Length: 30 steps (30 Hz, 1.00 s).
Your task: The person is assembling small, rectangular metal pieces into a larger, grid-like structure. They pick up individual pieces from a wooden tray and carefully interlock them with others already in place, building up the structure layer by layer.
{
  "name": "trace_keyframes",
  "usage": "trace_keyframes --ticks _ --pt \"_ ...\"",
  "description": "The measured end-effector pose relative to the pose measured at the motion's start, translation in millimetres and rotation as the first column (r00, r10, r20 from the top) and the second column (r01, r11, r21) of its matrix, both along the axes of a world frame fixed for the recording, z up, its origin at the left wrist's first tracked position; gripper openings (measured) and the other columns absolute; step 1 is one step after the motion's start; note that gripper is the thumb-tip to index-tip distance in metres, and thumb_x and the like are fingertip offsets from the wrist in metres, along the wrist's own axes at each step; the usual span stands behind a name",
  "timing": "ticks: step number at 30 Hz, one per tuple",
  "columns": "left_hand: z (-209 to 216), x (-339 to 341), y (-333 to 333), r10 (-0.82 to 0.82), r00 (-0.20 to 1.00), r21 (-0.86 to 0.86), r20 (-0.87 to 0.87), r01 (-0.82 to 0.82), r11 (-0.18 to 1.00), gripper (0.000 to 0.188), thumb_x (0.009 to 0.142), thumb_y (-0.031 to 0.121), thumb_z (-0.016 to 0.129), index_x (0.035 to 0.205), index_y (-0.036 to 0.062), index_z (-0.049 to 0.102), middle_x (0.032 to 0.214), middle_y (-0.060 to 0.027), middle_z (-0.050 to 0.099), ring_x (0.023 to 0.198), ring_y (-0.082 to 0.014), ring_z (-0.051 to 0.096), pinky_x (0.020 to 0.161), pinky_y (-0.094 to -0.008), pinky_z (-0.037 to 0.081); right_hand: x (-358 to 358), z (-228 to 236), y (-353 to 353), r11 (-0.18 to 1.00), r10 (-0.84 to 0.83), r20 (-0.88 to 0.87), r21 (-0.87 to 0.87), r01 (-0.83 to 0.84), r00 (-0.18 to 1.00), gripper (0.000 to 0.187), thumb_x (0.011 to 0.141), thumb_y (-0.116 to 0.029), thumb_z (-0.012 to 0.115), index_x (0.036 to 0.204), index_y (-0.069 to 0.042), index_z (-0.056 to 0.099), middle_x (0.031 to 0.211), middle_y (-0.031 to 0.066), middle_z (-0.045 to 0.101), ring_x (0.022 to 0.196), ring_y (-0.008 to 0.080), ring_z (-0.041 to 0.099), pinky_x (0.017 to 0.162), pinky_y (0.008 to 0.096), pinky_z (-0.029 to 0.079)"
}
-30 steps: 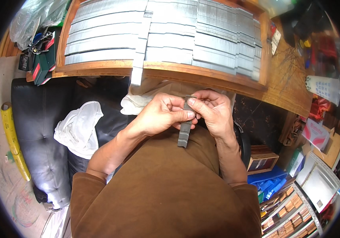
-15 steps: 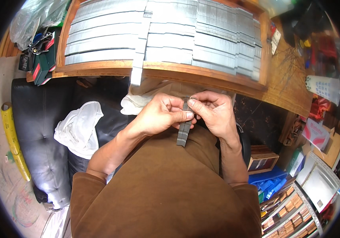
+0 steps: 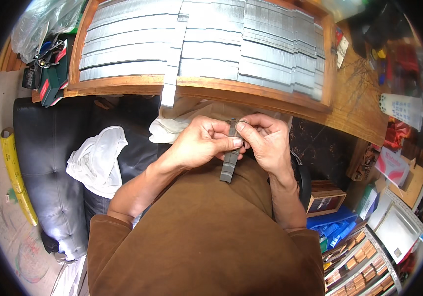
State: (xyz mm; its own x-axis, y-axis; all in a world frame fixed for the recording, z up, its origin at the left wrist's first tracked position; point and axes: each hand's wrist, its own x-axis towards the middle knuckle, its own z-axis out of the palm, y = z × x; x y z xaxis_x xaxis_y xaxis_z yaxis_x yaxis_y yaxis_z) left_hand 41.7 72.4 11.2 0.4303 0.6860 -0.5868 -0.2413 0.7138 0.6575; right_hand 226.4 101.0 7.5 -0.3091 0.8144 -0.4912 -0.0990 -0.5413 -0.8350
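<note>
A narrow dark grey strip [image 3: 230, 165], banded crosswise like thin metal pieces laid in a row, is held in front of my chest. My left hand [image 3: 199, 143] is closed on it near its middle, thumb on top. Its lower end sticks out toward my brown shirt. Thumb and fingertips of my right hand [image 3: 267, 139] are pinched together at its upper end; whether a separate small piece sits between them is hidden. Beyond my hands is a wooden tray [image 3: 122, 84] filled with rows of thin grey metal strips. One lighter strip [image 3: 170, 89] lies across the tray's front edge.
Left of me stands a black padded seat [image 3: 36, 148] with a white cloth [image 3: 100, 160] on it. A yellow roll [image 3: 16, 172] lies farther left. At the right are a plastic cup [image 3: 401, 108] on the wooden table [image 3: 364, 111], a small wooden box [image 3: 326, 201] and a rack [image 3: 369, 246].
My right hand has shifted very slightly at the strip's upper end. The left hand keeps its hold, and the strip stays nearly in place.
</note>
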Motion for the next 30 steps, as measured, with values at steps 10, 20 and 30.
trace_keyframes --ticks 10,20,30 --pt "2.0 1.0 1.4 -0.020 1.000 -0.020 -0.012 0.020 1.000 0.018 0.096 0.014 0.069 0.102 -0.0036 0.068 0.093 -0.0117 0.074 0.085 -0.0154 0.072 0.071 -0.0255 0.056 19.7 6.9 -4.6 0.996 -0.050 0.063 0.082 0.044 0.997 0.011 0.093 -0.006 0.071 0.094 0.005 0.070 0.077 0.0042 0.068 0.062 0.0068 0.061 0.055 0.0208 0.050" --pt "6.1 0.5 12.4 0.023 0.998 0.003 -0.066 -0.023 1.000 0.021 0.096 0.013 0.070 0.106 -0.0048 0.066 0.095 -0.0171 0.074 0.087 -0.0233 0.075 0.076 -0.0314 0.061 179.4 93.3 65.3 0.759 -0.573 0.016 0.388 0.523 0.819 0.012 0.096 -0.011 0.066 0.095 0.000 0.068 0.078 0.0036 0.062 0.069 0.0109 0.057 0.066 0.0266 0.048" --pt "10.8 3.0 11.3 -0.080 0.995 -0.027 0.050 0.082 0.996 0.023 0.098 0.014 0.067 0.111 -0.0051 0.067 0.097 -0.0133 0.074 0.087 -0.0173 0.073 0.075 -0.0270 0.057 54.7 31.6 13.8 0.984 0.166 0.146 0.045 -0.175 0.975 0.015 0.090 -0.010 0.073 0.093 0.004 0.074 0.079 0.0045 0.071 0.063 0.0061 0.058 0.057 0.0205 0.047"
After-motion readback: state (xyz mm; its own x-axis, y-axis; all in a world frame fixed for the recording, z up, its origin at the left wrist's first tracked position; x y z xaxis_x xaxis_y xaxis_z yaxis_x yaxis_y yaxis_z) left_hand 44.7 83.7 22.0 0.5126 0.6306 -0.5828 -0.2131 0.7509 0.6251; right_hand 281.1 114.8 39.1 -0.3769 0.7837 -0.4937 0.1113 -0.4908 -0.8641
